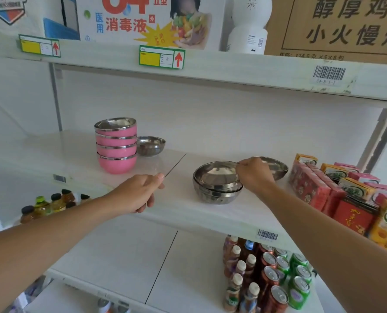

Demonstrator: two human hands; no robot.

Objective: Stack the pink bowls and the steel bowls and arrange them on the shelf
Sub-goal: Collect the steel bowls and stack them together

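Note:
Several pink bowls [116,145] stand stacked on the middle shelf [179,206] at the left. Just behind them to the right sits a single steel bowl [151,145]. Near the shelf's front a stack of steel bowls [216,182] rests, and my right hand [254,175] pinches the rim of the top bowl at its right side. Another steel bowl [276,167] lies behind that hand, partly hidden. My left hand [138,193] hovers over the shelf's front edge, fingers loosely curled, holding nothing.
Red and orange drink cartons [337,188] crowd the shelf's right end. Bottles and cans [267,274] fill the lower shelf at right, oil bottles [52,204] the lower left. Boxes and a white jug [249,26] stand on the shelf above.

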